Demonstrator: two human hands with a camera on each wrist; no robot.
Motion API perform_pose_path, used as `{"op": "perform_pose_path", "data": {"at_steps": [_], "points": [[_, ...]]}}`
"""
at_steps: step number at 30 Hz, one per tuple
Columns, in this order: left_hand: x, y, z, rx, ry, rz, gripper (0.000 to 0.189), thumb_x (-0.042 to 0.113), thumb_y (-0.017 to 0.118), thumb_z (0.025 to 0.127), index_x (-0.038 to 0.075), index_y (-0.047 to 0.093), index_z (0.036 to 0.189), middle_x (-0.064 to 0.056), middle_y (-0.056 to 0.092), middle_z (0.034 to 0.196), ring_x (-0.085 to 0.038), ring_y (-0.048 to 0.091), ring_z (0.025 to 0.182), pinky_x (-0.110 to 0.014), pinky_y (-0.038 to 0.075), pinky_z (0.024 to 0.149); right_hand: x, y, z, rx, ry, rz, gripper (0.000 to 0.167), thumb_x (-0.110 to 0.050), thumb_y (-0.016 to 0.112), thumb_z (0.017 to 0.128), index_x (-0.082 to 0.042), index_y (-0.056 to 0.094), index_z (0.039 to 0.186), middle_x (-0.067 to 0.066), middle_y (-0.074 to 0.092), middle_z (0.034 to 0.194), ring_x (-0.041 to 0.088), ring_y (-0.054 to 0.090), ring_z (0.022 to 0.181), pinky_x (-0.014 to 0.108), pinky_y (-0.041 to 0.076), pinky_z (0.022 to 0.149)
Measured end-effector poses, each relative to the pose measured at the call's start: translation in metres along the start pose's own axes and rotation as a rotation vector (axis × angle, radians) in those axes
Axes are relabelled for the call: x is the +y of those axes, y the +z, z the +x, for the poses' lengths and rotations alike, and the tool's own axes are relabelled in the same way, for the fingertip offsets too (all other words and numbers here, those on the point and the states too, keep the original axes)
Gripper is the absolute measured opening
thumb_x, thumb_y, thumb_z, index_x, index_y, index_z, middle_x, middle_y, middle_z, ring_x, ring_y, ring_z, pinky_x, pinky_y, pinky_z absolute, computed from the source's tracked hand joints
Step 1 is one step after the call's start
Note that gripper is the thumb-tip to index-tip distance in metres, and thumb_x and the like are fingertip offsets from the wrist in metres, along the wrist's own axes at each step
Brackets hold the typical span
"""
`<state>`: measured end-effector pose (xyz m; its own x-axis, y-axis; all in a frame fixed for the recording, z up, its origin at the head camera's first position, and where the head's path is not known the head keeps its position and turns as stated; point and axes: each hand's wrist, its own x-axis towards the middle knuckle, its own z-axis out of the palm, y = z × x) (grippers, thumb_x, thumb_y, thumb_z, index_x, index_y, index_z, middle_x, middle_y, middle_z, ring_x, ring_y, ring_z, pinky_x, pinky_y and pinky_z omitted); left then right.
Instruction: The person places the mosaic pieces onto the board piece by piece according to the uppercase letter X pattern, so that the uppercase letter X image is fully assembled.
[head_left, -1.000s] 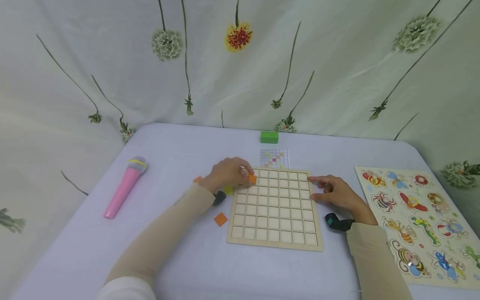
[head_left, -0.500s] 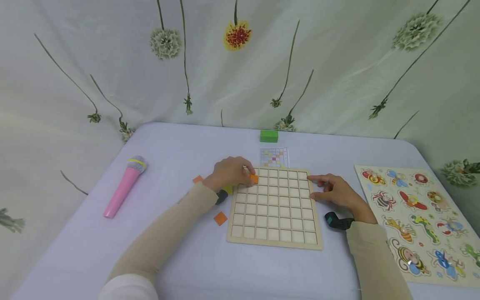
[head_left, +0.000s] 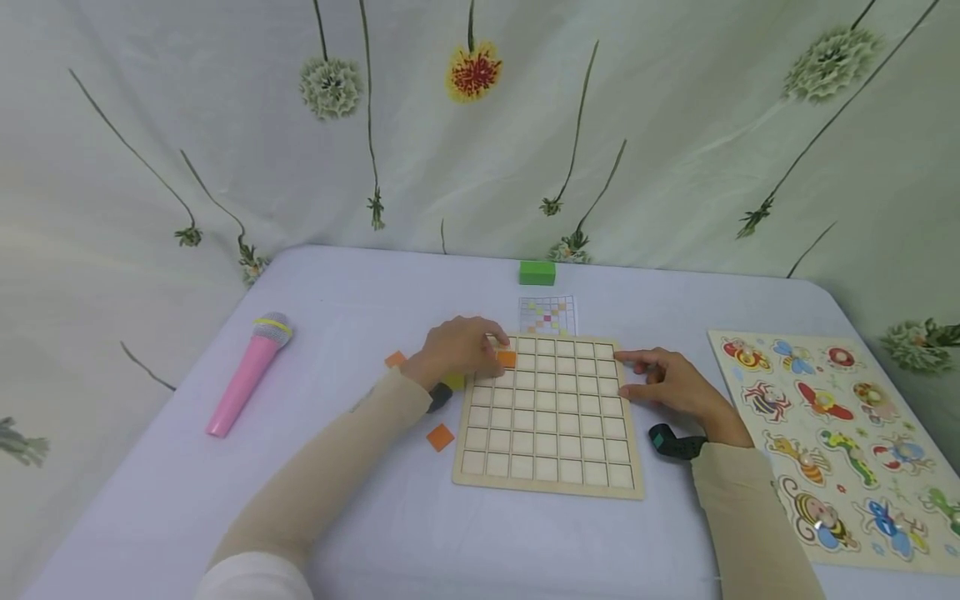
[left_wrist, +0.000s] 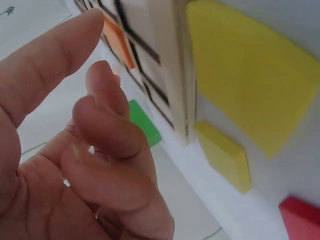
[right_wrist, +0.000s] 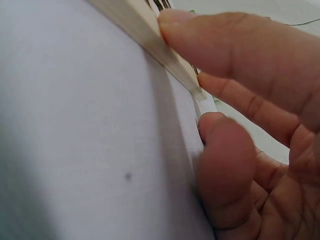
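Note:
A wooden grid board point(head_left: 549, 487) lies flat in front of me. An orange square tile point(head_left: 507, 359) lies in its second row, second column from the left. My left hand point(head_left: 461, 348) is over the board's far left corner, fingertips beside that tile. In the left wrist view the thumb and loosely bent fingers are apart, with nothing between them, and the orange tile point(left_wrist: 118, 40) lies in the grid. My right hand point(head_left: 663, 383) rests at the board's right edge, thumb and index finger touching it; the right wrist view shows fingertips on the wooden rim point(right_wrist: 150, 42).
Left of the board lie loose orange tiles point(head_left: 440, 437), yellow tiles point(left_wrist: 252, 75) and a red tile point(left_wrist: 302, 217). A printed colour grid card point(head_left: 547, 315) and green block point(head_left: 537, 273) are behind it. A pink microphone point(head_left: 251, 375) lies left, an insect puzzle board point(head_left: 832, 450) right.
The orange tile was tilted at my left fingertips; now it lies flat in its square. My left fingers have shifted slightly. The right hand has stayed at the board's edge.

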<state>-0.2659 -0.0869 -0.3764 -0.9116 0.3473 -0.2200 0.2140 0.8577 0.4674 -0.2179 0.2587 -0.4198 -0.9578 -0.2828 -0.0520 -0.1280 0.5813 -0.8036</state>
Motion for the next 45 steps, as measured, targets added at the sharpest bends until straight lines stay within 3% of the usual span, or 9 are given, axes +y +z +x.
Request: {"op": "perform_pose_path", "data": {"at_steps": [4, 12, 16, 20, 27, 33, 38, 42, 45], "points": [[-0.007, -0.01, -0.012, 0.006, 0.04, -0.049, 0.046, 0.025, 0.082, 0.096, 0.019, 0.071, 0.14, 0.004, 0.075, 0.1, -0.019, 0.065, 0.096, -0.037, 0.051, 0.086, -0.002, 0.001, 0.001, -0.001, 0.006, -0.009, 0.06, -0.008, 0.086, 0.091, 0.007, 0.063, 0.144, 0.014, 0.056, 0.111, 0.018, 0.046, 0.072, 0.028, 0.039, 0.064], [-0.042, -0.028, -0.038, 0.016, 0.269, -0.109, 0.032, 0.02, 0.076, 0.102, 0.012, 0.074, 0.132, -0.003, 0.073, 0.109, -0.023, 0.065, 0.098, -0.039, 0.052, 0.09, -0.004, -0.001, -0.002, -0.003, 0.014, -0.025, 0.06, -0.009, 0.086, 0.091, 0.007, 0.062, 0.144, 0.015, 0.056, 0.111, 0.019, 0.046, 0.075, 0.029, 0.038, 0.065], [-0.059, -0.03, -0.056, 0.067, 0.335, -0.16, 0.029, 0.014, 0.077, 0.1, 0.009, 0.075, 0.129, -0.002, 0.07, 0.105, -0.022, 0.064, 0.097, -0.038, 0.053, 0.086, -0.003, -0.001, -0.002, -0.007, 0.013, -0.021, 0.06, -0.009, 0.085, 0.092, 0.007, 0.062, 0.145, 0.015, 0.056, 0.112, 0.019, 0.046, 0.074, 0.029, 0.038, 0.065], [-0.075, -0.028, -0.074, 0.152, 0.343, -0.2, 0.028, 0.009, 0.078, 0.099, 0.007, 0.076, 0.127, 0.001, 0.069, 0.101, -0.021, 0.062, 0.095, -0.035, 0.053, 0.082, -0.003, 0.0, -0.002, -0.007, 0.014, -0.024, 0.06, -0.009, 0.085, 0.093, 0.007, 0.061, 0.145, 0.015, 0.055, 0.112, 0.019, 0.046, 0.074, 0.029, 0.038, 0.065], [-0.1, -0.024, -0.098, 0.188, 0.225, -0.323, 0.031, 0.014, 0.073, 0.104, 0.01, 0.073, 0.134, -0.004, 0.07, 0.112, -0.024, 0.061, 0.102, -0.038, 0.052, 0.088, -0.006, 0.0, -0.004, -0.008, 0.021, -0.018, 0.059, -0.008, 0.085, 0.092, 0.007, 0.061, 0.145, 0.015, 0.055, 0.112, 0.019, 0.046, 0.075, 0.029, 0.038, 0.066], [-0.122, -0.026, -0.105, 0.132, 0.051, -0.482, 0.039, 0.023, 0.067, 0.109, 0.01, 0.066, 0.145, -0.013, 0.068, 0.131, -0.03, 0.059, 0.118, -0.038, 0.052, 0.096, -0.003, 0.001, -0.001, -0.003, 0.033, -0.026, 0.06, -0.01, 0.085, 0.092, 0.006, 0.063, 0.145, 0.015, 0.056, 0.112, 0.021, 0.046, 0.081, 0.03, 0.04, 0.067], [-0.139, -0.028, -0.107, 0.157, -0.049, -0.591, 0.048, 0.029, 0.065, 0.11, 0.009, 0.059, 0.153, -0.015, 0.061, 0.131, -0.03, 0.058, 0.11, -0.033, 0.052, 0.09, -0.001, 0.002, -0.001, -0.001, 0.052, -0.032, 0.062, -0.012, 0.086, 0.091, 0.005, 0.062, 0.146, 0.014, 0.056, 0.112, 0.023, 0.046, 0.083, 0.031, 0.04, 0.067], [-0.149, -0.026, -0.106, 0.206, -0.069, -0.587, 0.05, 0.033, 0.062, 0.111, 0.008, 0.057, 0.154, -0.017, 0.058, 0.139, -0.029, 0.058, 0.111, -0.034, 0.05, 0.091, -0.002, 0.002, -0.003, 0.002, 0.06, -0.039, 0.063, -0.013, 0.086, 0.091, 0.005, 0.062, 0.146, 0.013, 0.055, 0.112, 0.023, 0.045, 0.083, 0.031, 0.039, 0.066], [-0.158, -0.022, -0.105, 0.243, -0.059, -0.504, 0.044, 0.033, 0.061, 0.112, 0.01, 0.062, 0.15, -0.017, 0.06, 0.142, -0.031, 0.059, 0.112, -0.038, 0.048, 0.093, -0.003, 0.002, -0.003, 0.001, 0.058, -0.034, 0.062, -0.013, 0.086, 0.091, 0.005, 0.062, 0.146, 0.013, 0.055, 0.112, 0.022, 0.045, 0.082, 0.031, 0.039, 0.066]]}}
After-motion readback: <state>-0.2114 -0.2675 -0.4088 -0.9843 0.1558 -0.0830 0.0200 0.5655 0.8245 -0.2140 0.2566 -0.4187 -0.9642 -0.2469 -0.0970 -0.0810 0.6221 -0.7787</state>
